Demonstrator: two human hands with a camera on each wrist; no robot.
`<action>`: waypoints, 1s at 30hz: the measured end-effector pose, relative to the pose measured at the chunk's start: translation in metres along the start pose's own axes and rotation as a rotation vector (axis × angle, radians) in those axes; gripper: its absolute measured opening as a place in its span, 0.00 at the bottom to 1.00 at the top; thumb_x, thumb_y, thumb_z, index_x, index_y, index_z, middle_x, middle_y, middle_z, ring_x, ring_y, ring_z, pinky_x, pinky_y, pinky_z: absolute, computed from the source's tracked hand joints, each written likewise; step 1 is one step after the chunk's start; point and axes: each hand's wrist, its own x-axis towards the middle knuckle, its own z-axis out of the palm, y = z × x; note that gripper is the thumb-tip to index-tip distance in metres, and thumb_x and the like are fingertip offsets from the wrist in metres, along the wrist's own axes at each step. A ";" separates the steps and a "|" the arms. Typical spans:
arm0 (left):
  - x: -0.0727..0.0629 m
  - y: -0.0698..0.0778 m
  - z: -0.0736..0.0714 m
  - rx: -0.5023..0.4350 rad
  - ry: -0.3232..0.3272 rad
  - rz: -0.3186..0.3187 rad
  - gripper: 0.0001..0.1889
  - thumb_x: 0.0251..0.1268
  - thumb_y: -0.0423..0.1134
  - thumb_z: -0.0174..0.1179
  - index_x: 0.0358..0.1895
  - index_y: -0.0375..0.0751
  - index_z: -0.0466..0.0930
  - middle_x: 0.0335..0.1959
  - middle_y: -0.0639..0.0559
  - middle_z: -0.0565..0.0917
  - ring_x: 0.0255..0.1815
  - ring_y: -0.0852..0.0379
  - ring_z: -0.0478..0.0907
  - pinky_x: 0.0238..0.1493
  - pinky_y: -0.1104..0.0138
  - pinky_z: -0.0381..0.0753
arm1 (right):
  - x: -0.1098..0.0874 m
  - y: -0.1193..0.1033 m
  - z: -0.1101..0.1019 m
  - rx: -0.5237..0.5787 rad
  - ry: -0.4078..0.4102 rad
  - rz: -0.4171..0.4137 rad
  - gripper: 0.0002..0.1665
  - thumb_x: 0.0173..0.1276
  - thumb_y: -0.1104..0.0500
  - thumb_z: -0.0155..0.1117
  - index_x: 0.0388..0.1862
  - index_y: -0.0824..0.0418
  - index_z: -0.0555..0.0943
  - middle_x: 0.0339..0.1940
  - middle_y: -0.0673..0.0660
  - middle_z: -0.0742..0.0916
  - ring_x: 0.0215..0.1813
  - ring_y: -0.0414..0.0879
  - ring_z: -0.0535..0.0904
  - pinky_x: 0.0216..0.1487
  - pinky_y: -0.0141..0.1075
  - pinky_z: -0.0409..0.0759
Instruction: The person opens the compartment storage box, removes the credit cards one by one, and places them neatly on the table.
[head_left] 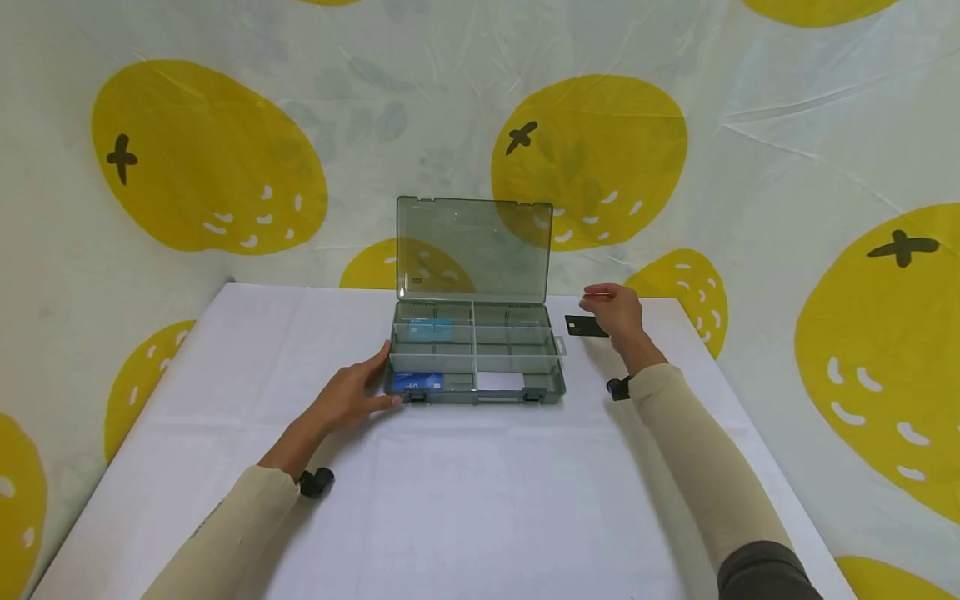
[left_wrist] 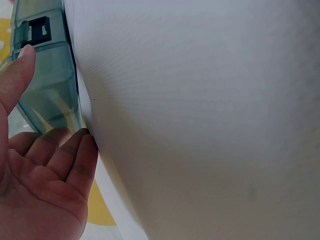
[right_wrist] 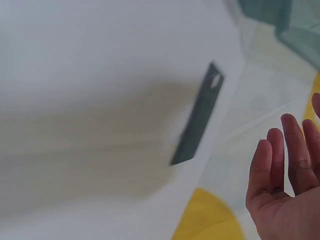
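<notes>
A grey see-through compartment box stands on the table with its lid raised at the back. My left hand holds its front left corner, thumb along the front by a latch and fingers against the left side. A dark blue card lies in the front left compartment, a white card in the front right one. Farther back in the left column shows a light blue card. Right of the box, my right hand hovers above a black card on the table, fingers loosely extended, holding nothing.
A white cloth covers the table, whose back edge runs just behind the box and the black card. Behind and at both sides hangs a pale curtain printed with large yellow fruit. A small clear tab sticks out at the box's right side.
</notes>
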 end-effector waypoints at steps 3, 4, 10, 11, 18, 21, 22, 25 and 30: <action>0.000 0.000 0.000 0.000 0.000 -0.004 0.57 0.67 0.51 0.75 0.88 0.45 0.44 0.87 0.40 0.55 0.87 0.35 0.56 0.85 0.41 0.58 | -0.009 -0.017 0.007 0.054 -0.030 -0.041 0.23 0.76 0.56 0.71 0.67 0.58 0.82 0.61 0.60 0.89 0.65 0.57 0.85 0.69 0.47 0.83; 0.000 0.000 -0.001 0.001 0.000 -0.007 0.57 0.67 0.51 0.75 0.88 0.45 0.44 0.87 0.40 0.55 0.87 0.35 0.56 0.85 0.41 0.58 | -0.012 -0.021 0.009 0.065 -0.042 -0.060 0.23 0.76 0.56 0.71 0.67 0.58 0.83 0.59 0.60 0.90 0.63 0.55 0.86 0.66 0.45 0.85; 0.001 -0.001 -0.001 0.002 -0.004 -0.012 0.57 0.67 0.52 0.75 0.88 0.46 0.44 0.87 0.40 0.55 0.87 0.35 0.56 0.85 0.41 0.58 | -0.025 -0.044 0.025 0.120 -0.130 -0.137 0.23 0.76 0.57 0.71 0.66 0.60 0.82 0.54 0.56 0.90 0.52 0.43 0.87 0.51 0.35 0.85; 0.001 -0.001 -0.001 0.000 -0.005 -0.012 0.57 0.67 0.52 0.75 0.88 0.46 0.44 0.87 0.40 0.55 0.87 0.35 0.55 0.85 0.41 0.58 | -0.027 -0.046 0.028 0.127 -0.140 -0.141 0.23 0.76 0.57 0.70 0.66 0.60 0.82 0.55 0.57 0.90 0.53 0.44 0.87 0.52 0.36 0.85; 0.001 -0.001 0.000 -0.013 -0.016 -0.027 0.58 0.66 0.52 0.75 0.88 0.48 0.43 0.88 0.42 0.54 0.87 0.36 0.55 0.85 0.41 0.58 | -0.041 -0.062 0.048 0.178 -0.207 -0.157 0.22 0.76 0.57 0.70 0.66 0.61 0.82 0.61 0.61 0.88 0.68 0.61 0.83 0.63 0.47 0.85; 0.002 0.000 0.000 -0.006 -0.020 -0.031 0.58 0.66 0.52 0.75 0.89 0.48 0.42 0.88 0.42 0.54 0.87 0.36 0.55 0.85 0.41 0.58 | -0.044 -0.066 0.056 0.190 -0.250 -0.169 0.22 0.76 0.57 0.70 0.66 0.60 0.82 0.62 0.62 0.87 0.69 0.61 0.82 0.64 0.49 0.85; 0.002 0.000 0.000 -0.006 -0.021 -0.035 0.58 0.66 0.52 0.75 0.89 0.48 0.42 0.88 0.42 0.54 0.87 0.36 0.54 0.85 0.41 0.57 | -0.045 -0.068 0.059 0.194 -0.264 -0.173 0.22 0.76 0.57 0.70 0.66 0.60 0.82 0.63 0.62 0.87 0.69 0.62 0.82 0.66 0.51 0.84; 0.002 0.000 0.000 -0.005 -0.023 -0.036 0.58 0.66 0.52 0.75 0.89 0.48 0.42 0.88 0.42 0.54 0.87 0.36 0.54 0.85 0.41 0.57 | -0.048 -0.072 0.068 0.222 -0.315 -0.170 0.23 0.76 0.57 0.70 0.67 0.60 0.81 0.64 0.64 0.86 0.70 0.64 0.81 0.72 0.57 0.81; 0.001 0.000 -0.001 -0.006 -0.011 -0.024 0.57 0.67 0.51 0.75 0.88 0.46 0.44 0.87 0.41 0.55 0.87 0.36 0.55 0.85 0.41 0.58 | -0.055 -0.082 0.083 0.259 -0.391 -0.156 0.24 0.75 0.58 0.71 0.67 0.62 0.81 0.67 0.67 0.85 0.72 0.65 0.79 0.75 0.62 0.76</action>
